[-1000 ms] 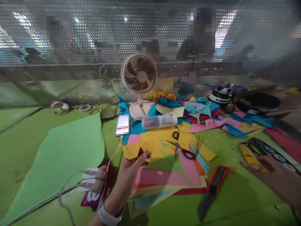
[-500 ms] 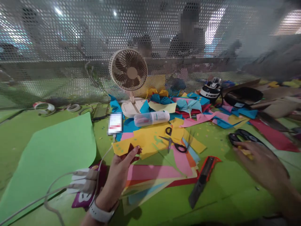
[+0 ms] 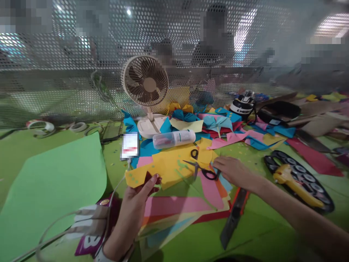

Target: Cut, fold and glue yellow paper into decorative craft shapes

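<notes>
My left hand [image 3: 139, 198] pinches a yellow paper piece [image 3: 140, 174] with green spots at one end. A dark red patch shows by the thumb; I cannot tell whether it is paper. My right hand [image 3: 231, 171] is over the right side of the yellow paper, its curled fingers at the lower handle of the scissors [image 3: 196, 165]. Its fingertips are partly hidden, so their grip does not show. The scissors lie with blades apart on yellow paper. Below my right wrist lies a red-and-black utility knife [image 3: 233, 218], beside a stack of coloured paper sheets [image 3: 182, 206].
A yellow glue gun [image 3: 296, 183] rests on a black oval tray [image 3: 323, 194] at right. Behind the paper are a clear bottle [image 3: 174, 139], a lit phone [image 3: 129, 145] and a fan [image 3: 145, 83]. A green sheet [image 3: 60, 174], cables and a purple packet [image 3: 89, 243] lie left.
My right hand has left the glue gun and moved leftward to the scissors' handle. My left hand still holds the yellow paper. The view has shifted slightly.
</notes>
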Demonstrator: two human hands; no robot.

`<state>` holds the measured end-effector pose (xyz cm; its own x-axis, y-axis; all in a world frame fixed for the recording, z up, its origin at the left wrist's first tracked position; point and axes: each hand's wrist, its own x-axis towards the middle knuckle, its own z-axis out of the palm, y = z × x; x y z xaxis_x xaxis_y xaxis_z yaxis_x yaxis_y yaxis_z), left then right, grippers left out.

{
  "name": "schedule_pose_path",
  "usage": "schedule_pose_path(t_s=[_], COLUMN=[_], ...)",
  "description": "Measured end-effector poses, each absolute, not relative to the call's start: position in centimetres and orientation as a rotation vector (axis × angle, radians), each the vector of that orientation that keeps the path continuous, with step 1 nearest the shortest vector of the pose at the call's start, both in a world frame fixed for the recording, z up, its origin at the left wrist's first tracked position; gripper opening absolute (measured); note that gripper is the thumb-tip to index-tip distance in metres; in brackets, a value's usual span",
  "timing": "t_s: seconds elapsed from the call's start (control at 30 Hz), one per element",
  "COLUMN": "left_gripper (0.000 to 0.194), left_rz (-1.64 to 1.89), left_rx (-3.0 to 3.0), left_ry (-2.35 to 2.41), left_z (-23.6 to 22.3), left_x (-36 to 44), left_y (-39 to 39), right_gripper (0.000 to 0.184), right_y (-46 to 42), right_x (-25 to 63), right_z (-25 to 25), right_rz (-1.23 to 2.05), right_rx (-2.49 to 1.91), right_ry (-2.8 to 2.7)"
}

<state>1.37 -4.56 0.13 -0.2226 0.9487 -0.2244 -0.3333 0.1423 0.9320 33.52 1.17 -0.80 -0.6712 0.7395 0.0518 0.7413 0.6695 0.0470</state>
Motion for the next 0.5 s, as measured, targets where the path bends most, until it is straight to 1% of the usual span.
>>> schedule_pose_path(t_s=[0.2, 0.3, 0.4, 0.5], left_gripper=[0.023, 0.021, 0.022, 0.022], left_rz=[1.373, 1.369, 1.368, 1.372], left_rx=[0.664, 0.677, 0.676, 0.662], left_ry=[1.211, 1.201, 1.201, 1.204], left_z=[0.3, 0.1, 0.0, 0.0], left_x=[1.5, 1.4, 1.3, 1.4], left_y=[-4.7, -4.8, -4.7, -4.7], right_gripper=[0.026, 0.021, 0.018, 0.017], right_y=[1.8, 2.1, 2.2, 2.4], right_x=[33.5, 34.4, 35.5, 36.7], right_z=[-0.9, -0.6, -0.6, -0.7], right_rz=[-0.268, -0.328, -0.389, -0.408], right_rx=[-0.988, -0.934, -0.944, -0.967], right_ry=[-3.056, -3.090, -3.009, -2.775])
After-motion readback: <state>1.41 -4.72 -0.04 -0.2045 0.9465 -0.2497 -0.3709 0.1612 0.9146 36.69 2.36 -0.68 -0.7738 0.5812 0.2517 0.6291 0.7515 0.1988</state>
